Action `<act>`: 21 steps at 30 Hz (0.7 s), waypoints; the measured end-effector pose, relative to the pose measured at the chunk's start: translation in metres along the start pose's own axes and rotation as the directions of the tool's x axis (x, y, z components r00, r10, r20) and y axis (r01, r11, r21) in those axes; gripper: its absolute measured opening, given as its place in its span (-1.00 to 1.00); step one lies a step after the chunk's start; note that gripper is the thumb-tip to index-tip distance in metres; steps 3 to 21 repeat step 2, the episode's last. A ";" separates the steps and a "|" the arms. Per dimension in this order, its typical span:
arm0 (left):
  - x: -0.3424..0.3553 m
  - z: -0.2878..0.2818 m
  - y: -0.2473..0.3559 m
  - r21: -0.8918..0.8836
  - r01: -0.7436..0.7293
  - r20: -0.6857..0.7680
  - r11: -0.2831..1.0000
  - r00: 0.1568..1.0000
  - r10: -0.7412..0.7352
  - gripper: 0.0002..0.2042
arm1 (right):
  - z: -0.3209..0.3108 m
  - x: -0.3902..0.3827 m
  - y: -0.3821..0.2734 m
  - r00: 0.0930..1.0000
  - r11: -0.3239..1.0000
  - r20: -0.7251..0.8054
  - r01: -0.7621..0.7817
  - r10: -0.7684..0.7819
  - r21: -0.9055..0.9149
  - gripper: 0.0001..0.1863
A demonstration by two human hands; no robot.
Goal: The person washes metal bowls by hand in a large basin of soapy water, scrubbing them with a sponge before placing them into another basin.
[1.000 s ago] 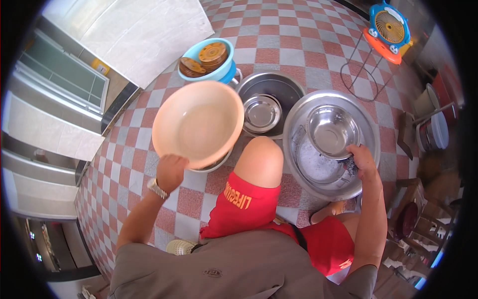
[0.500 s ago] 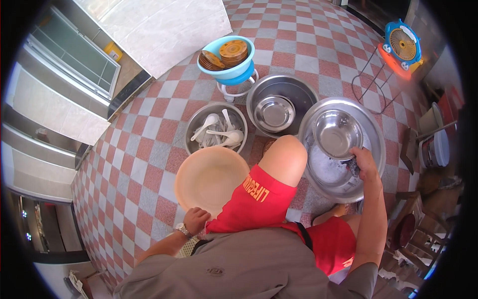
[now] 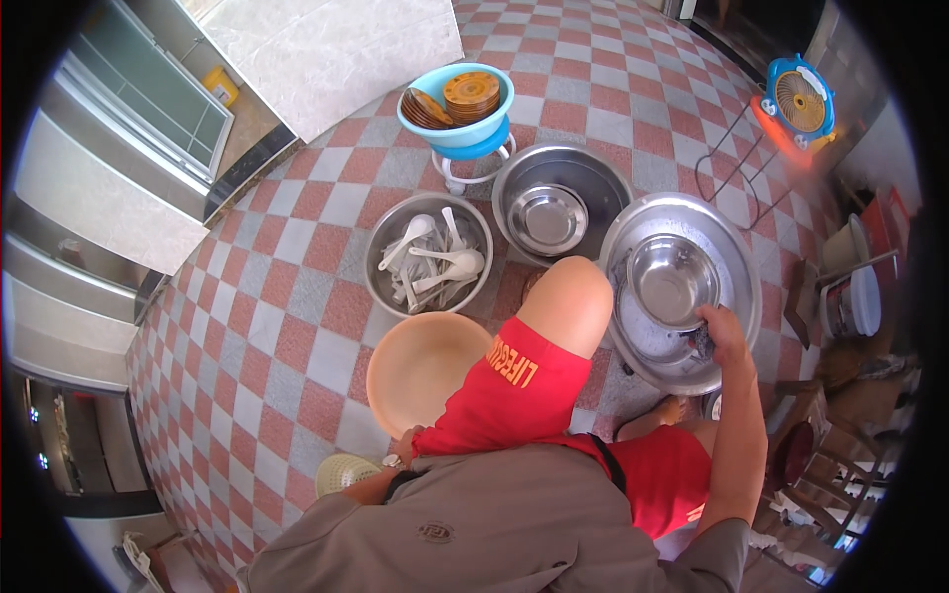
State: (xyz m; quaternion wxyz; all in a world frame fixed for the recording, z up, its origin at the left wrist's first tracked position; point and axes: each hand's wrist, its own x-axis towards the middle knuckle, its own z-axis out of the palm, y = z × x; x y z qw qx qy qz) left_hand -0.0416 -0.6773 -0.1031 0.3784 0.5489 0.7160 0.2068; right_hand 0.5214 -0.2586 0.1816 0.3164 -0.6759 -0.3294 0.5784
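Observation:
My right hand [image 3: 725,334] grips the near rim of a steel bowl [image 3: 675,282], which tilts over a large steel basin [image 3: 736,232] with sudsy water. A dark scrubber [image 3: 700,346] shows beside that hand, partly covered. At the near rim of a peach plastic basin [image 3: 427,371], my left hand [image 3: 406,445] is mostly hidden by my thigh and shorts, so its fingers do not show clearly. The peach basin looks empty and stands against my leg. Beyond it is a steel bowl [image 3: 379,282] of white spoons [image 3: 460,263] and other utensils.
A grey basin [image 3: 613,188] holds another steel bowl [image 3: 547,219]. Behind, a light blue basin [image 3: 410,117] of brown plates [image 3: 471,94] rests on a stool [image 3: 482,173]. A pale colander [image 3: 343,472] lies near my left side. A blue fan [image 3: 799,99] stands far right.
My left hand has moved right, in beside my thigh. The peach basin has shifted nearer and right, uncovering more of the spoon bowl. The right hand's bowl is slightly lower.

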 end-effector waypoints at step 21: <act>-0.009 -0.024 -0.004 -0.114 0.180 0.002 0.977 0.984 -0.181 -0.53 | 0.008 0.002 -0.001 1.000 1.000 0.013 0.005 -0.005 -0.020 -0.72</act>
